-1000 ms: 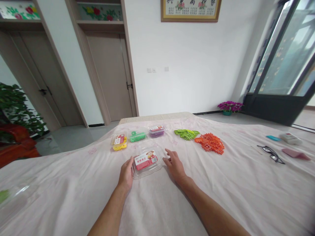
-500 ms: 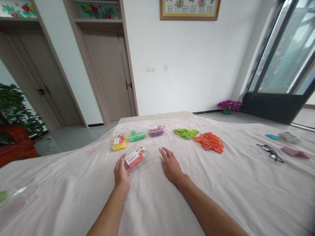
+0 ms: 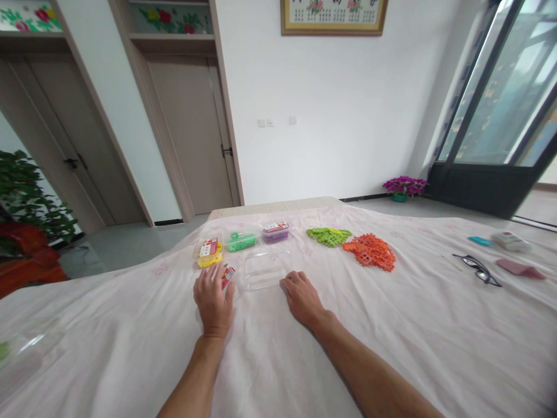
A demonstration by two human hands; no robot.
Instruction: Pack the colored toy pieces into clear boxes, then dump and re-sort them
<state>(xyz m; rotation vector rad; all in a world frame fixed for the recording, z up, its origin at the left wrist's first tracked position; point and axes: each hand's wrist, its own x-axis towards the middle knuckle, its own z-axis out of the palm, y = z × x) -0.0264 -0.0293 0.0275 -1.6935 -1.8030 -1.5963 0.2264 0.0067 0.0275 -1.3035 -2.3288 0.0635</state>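
My left hand (image 3: 214, 302) rests palm down at the left, its fingers slightly apart over a red-and-white label (image 3: 228, 276). Most of that label is hidden, and I cannot tell whether a lid lies beneath it. A clear plastic container (image 3: 264, 270) with nothing in it sits between my hands. At its near right corner my right hand (image 3: 302, 296) has curled fingers closed on the rim. Just beyond are a lidded box of yellow pieces (image 3: 210, 252), a clear box of green pieces (image 3: 242, 241) and a labelled box of purple pieces (image 3: 275, 231).
Lime-green plastic pieces (image 3: 328, 236) and an orange-red pile (image 3: 369, 252) lie right of the boxes. Eyeglasses (image 3: 477, 270), a pink cloth (image 3: 520, 268) and a white packet (image 3: 511, 241) are far right. Another clear container (image 3: 35, 345) sits at the left edge.
My left hand has turned palm down over the label, which was tilted up facing me. The clear container now lies flat between my hands. My right fingers have curled in to its corner.
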